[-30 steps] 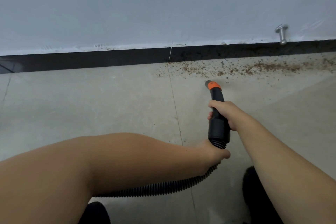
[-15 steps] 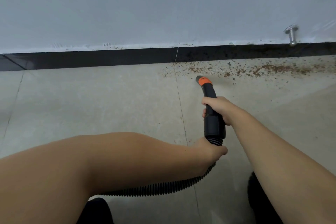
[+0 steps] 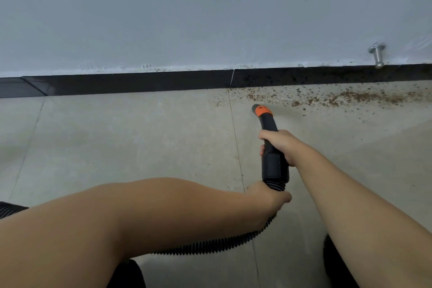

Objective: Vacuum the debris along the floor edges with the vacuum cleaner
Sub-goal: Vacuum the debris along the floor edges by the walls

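Observation:
A black vacuum nozzle [image 3: 272, 145] with an orange tip [image 3: 263, 110] points toward the wall, its mouth just short of the debris. My right hand [image 3: 279, 146] grips the nozzle's curved neck. My left hand [image 3: 268, 195] holds the ribbed black hose [image 3: 222, 244] just below the nozzle's cuff. Brown crumbs of debris [image 3: 327, 98] lie scattered along the floor edge, from the tile joint rightward to the frame's right side.
A black skirting strip [image 3: 140, 83] runs along the foot of the grey wall. A metal door stop [image 3: 377, 54] sticks out of the wall at right. More hose [image 3: 9, 209] shows at the left edge. Dark shoes [image 3: 336, 264] are at the bottom.
The nozzle tip has moved forward and a little left, closer to the left end of the debris. Both hands keep their hold.

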